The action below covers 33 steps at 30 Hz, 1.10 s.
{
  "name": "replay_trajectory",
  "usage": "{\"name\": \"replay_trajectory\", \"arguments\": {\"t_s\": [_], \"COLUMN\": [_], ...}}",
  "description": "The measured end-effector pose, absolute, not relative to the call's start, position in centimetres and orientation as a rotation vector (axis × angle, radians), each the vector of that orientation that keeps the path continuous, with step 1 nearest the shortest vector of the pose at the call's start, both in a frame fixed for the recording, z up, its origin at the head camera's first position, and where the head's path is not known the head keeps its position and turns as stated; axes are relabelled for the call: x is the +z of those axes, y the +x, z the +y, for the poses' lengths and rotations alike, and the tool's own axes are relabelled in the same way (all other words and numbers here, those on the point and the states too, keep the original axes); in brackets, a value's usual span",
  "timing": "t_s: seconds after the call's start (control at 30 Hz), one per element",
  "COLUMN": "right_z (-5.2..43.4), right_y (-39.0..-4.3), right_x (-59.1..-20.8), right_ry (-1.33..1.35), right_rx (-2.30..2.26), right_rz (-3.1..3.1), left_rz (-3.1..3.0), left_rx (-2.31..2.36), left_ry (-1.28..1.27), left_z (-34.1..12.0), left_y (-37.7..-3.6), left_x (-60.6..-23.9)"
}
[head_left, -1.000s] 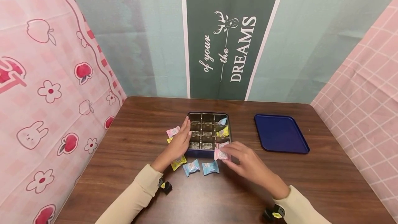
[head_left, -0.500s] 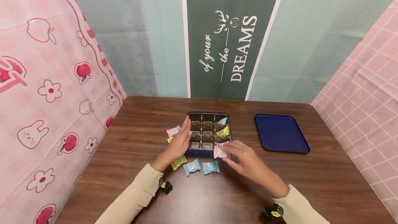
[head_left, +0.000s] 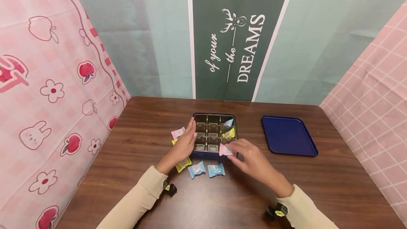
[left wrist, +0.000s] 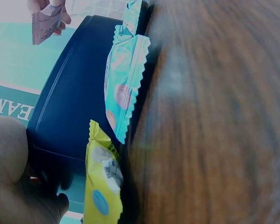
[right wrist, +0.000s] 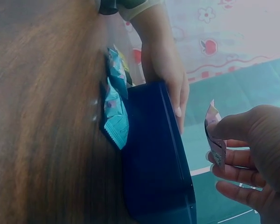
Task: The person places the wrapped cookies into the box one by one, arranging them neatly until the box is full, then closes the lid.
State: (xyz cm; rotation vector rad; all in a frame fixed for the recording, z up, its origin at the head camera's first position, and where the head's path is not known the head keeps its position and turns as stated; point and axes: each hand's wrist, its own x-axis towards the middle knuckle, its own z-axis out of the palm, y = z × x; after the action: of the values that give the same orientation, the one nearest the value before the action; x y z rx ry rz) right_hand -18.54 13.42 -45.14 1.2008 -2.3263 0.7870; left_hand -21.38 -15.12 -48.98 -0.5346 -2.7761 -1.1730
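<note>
A blue box [head_left: 210, 155] with a black divided insert stands mid-table. My left hand [head_left: 183, 146] rests along its left side, fingers straight. A pink wrapped candy [head_left: 226, 150] is pinched between thumb and fingers of my right hand [head_left: 251, 156], over the box's near right corner. In the right wrist view this candy [right wrist: 215, 135] is held above the rim. The box's right column has a blue candy [head_left: 228, 123] in the far compartment and a yellow candy [head_left: 229, 133] in the middle one. The near right compartment is partly hidden by my right hand.
Two blue candies [head_left: 216, 170] lie before the box. Yellow candies [head_left: 183, 164] and a pink candy [head_left: 178, 132] lie at its left, partly behind my left hand. A blue lid [head_left: 289, 136] lies to the right on the wooden table [head_left: 337, 179]. Cloth hangs around the table.
My right hand has raised the pink candy slightly and moved it a little toward the box's near right compartment. The left hand stays at the box's side. The head view has shifted slightly.
</note>
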Motion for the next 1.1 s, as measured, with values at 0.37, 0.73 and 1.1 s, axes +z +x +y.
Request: {"name": "replay_trajectory", "arguments": {"t_s": [0.37,0.73,1.1], "right_z": [13.1,12.6,12.1], "right_y": [-18.8,-19.5,-19.9], "right_x": [-44.9,-44.6,-44.3], "right_ry": [1.122,1.086,1.059], "right_rx": [0.734,0.7,0.736], "right_rz": [-2.397,-2.411,-2.498], "left_rz": [-2.78,-2.775,-2.791], "left_rx": [-1.149,-1.17,-1.17], "left_ry": [-0.544,-0.546,-0.537], "left_z": [-15.1,-15.1,-15.2], "left_y": [-21.7,-21.6,-21.5], "left_x": [-49.3,-49.2,-49.1]}}
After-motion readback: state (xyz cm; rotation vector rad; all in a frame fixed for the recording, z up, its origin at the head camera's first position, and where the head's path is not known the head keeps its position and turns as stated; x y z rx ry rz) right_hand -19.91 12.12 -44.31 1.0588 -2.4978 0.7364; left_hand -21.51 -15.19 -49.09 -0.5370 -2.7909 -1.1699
